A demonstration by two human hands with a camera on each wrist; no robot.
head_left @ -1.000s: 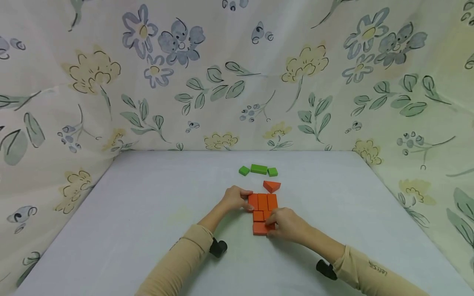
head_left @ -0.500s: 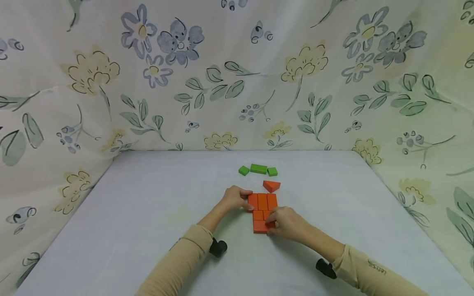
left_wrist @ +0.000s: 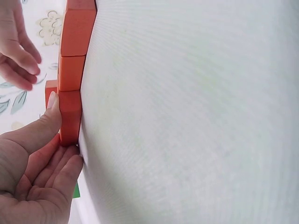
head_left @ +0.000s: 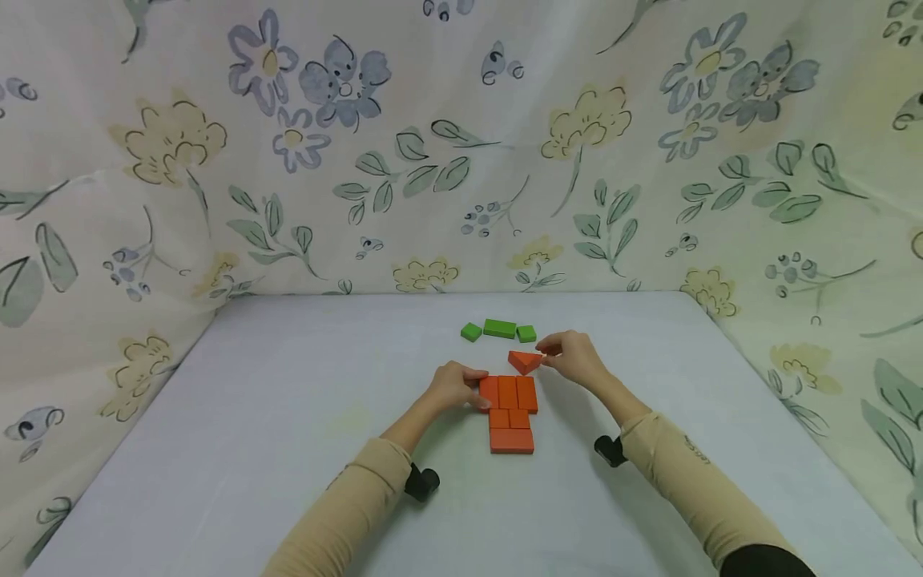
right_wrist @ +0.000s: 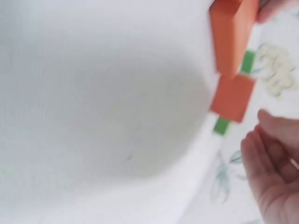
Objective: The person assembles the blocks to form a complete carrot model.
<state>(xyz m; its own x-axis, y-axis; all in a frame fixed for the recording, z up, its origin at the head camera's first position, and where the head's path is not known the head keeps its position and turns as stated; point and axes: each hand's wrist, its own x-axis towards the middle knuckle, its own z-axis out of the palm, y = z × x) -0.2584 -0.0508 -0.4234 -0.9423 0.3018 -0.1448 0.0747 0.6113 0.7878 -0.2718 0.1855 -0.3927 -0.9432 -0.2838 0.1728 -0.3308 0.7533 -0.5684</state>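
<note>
My left hand (head_left: pixel 454 386) pinches the leftmost orange block (head_left: pixel 488 393) of a row of three, index finger at its far end and thumb near its close end. In the left wrist view its thumb (left_wrist: pixel 46 116) presses on that block's edge. Below the row sit two small orange blocks (head_left: pixel 509 418), with a wider orange block (head_left: pixel 511 441) beneath them. My right hand (head_left: pixel 574 357) is by the right corner of an orange triangular block (head_left: pixel 524 361) lying just beyond the row. Seen from the right wrist, its fingertips (right_wrist: pixel 248 145) are apart from the triangular block, holding nothing.
Behind the triangular block lie a long green block (head_left: pixel 500 328) and two small green ones, left (head_left: pixel 471 332) and right (head_left: pixel 527 333). All rest on a white table (head_left: pixel 324 361). A flowered cloth (head_left: pixel 433 80) hangs around its back and sides.
My right hand has let go of the lower orange blocks and moved away from me to the triangular block. The left hand keeps its grip in the same place.
</note>
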